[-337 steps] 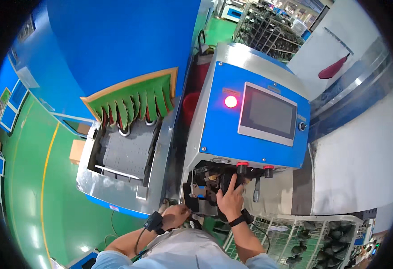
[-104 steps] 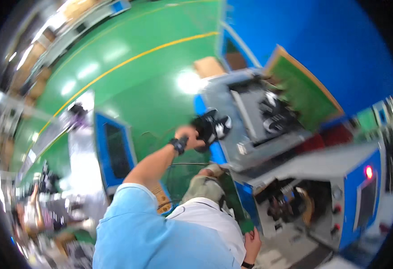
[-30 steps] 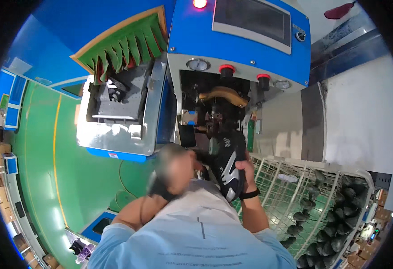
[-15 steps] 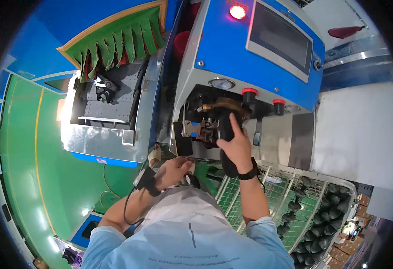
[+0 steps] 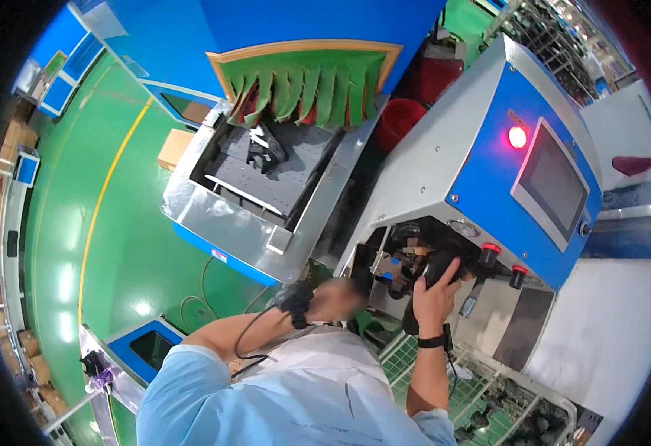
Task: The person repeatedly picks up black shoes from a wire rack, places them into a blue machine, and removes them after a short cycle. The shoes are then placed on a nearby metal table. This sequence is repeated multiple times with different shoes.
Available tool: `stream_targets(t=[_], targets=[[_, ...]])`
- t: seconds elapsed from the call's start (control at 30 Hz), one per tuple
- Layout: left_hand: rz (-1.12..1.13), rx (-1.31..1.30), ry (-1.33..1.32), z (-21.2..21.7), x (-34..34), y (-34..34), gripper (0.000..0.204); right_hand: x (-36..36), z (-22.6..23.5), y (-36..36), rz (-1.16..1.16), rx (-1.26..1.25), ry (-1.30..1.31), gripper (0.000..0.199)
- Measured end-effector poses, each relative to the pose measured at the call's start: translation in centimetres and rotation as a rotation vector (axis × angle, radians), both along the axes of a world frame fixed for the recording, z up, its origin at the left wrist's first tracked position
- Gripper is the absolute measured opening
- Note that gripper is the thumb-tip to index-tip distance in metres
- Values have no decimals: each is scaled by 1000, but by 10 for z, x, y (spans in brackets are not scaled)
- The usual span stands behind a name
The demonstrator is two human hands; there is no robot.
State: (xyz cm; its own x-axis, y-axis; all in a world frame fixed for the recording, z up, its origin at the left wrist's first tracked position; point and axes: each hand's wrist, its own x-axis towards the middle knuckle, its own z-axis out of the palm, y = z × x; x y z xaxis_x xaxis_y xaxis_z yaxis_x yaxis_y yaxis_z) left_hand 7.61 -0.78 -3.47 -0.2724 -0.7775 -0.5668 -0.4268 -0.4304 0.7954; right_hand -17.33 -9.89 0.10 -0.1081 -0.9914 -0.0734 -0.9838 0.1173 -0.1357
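My right hand [image 5: 433,301] grips a long black shoe [image 5: 440,266], its fingers laid along the side. The shoe's upper end is pressed up under the front of a blue and grey machine [image 5: 444,167], at the metal clamp parts [image 5: 398,273] in its opening. My left hand [image 5: 338,299] is in front of my waist, left of that opening. Motion blur hides its fingers and anything they may hold. A black strap with a cable is round the left wrist.
A conveyor [image 5: 225,223] with a green strip curtain [image 5: 303,85] carries a black and white shoe [image 5: 266,152] at left. Below the machine stands a wire rack [image 5: 489,386] of dark shoe-shaped pieces. A red light [image 5: 517,137] glows beside the screen [image 5: 552,182].
The view has swung left, so the machine sits further right. My left hand has lifted away from my lap and blurred. The right hand keeps its hold on the shoe at the machine.
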Motion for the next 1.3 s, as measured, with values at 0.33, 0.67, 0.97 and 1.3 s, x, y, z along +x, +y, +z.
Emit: stream_targets(t=[0.33,0.67,0.97,1.3], targets=[[54,-115,273,-6,-70,-10,63,-14,-5,87,70,-297,-184,99],[19,1129,708,5,-58,14,52,-26,51,178,-84,331,-828,95],[-90,351,360,44,-18,3,45,-10,-47,119,-324,-269,-1285,92],[-228,33,203,10,-115,56,47,-251,25,478,-1506,-563,55,83]])
